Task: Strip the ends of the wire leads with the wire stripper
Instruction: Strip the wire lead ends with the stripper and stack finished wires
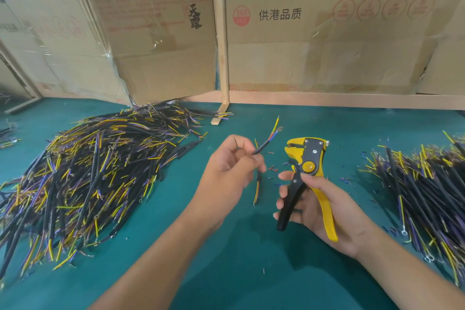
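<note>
Left hand: your left hand [230, 166] pinches a short cable [261, 148] between thumb and fingertips, the other fingers curled.
Cable: its upper end fans into coloured leads [274, 128] pointing up and away from your left hand; the lower end hangs below your fingers.
Right hand: your right hand [317, 205] wraps the stripper [305, 171] by its handles, thumb near the pivot.
Stripper: head up, just right of the cable and apart from it; handles spread.
Left of your left hand: a big pile [83, 173] of cables on the mat [241, 269].
Right of your right hand: another heap [427, 189].
Between your hands: insulation scraps [273, 168].
</note>
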